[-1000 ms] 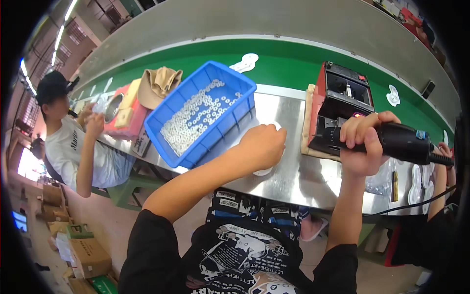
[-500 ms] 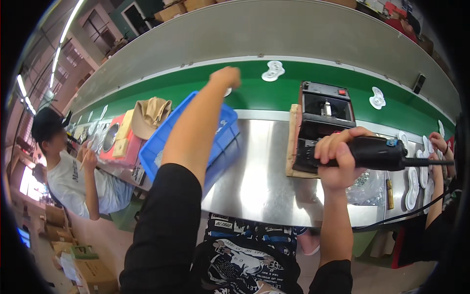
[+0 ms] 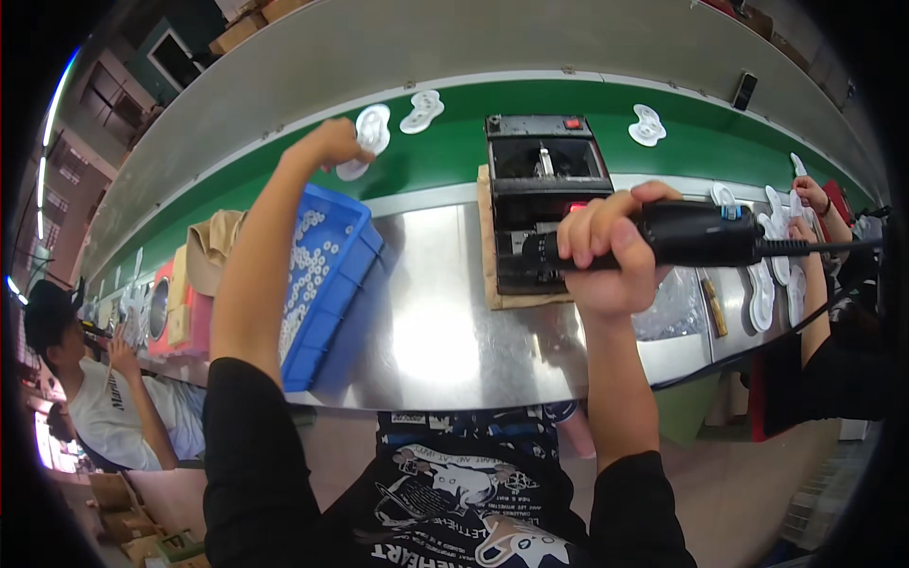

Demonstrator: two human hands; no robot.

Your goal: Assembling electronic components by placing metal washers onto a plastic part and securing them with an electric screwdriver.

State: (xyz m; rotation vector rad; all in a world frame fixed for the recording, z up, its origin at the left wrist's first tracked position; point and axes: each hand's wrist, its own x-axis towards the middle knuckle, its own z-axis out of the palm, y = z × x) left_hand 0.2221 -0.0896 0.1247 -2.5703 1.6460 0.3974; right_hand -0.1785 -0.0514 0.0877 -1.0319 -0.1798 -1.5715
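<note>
My left hand (image 3: pixel 331 144) reaches over the green belt and pinches a white figure-eight-shaped plastic part (image 3: pixel 373 129) at its middle. Just right of it on the belt lies another white plastic part (image 3: pixel 422 112). A black corded electric screwdriver (image 3: pixel 696 234) is gripped in my right hand (image 3: pixel 614 254), held level with its cable running off to the right. Its front end points left across the front of a black box-shaped screw feeder (image 3: pixel 546 178) with a red switch. The screwdriver's tip is hard to make out against the dark feeder.
A blue bin (image 3: pixel 327 275) of small white rings stands under my left forearm. Beyond it sit a tan cap (image 3: pixel 210 248) and a pink box (image 3: pixel 189 327). A plastic bag (image 3: pixel 668 308) lies right of the feeder. People work at both sides; white parts lie near the right one's hands.
My view has swung to the right, shifting the bench leftward in the picture. My left hand's fingers now show on the white part. The screwdriver stays in my right hand by the feeder.
</note>
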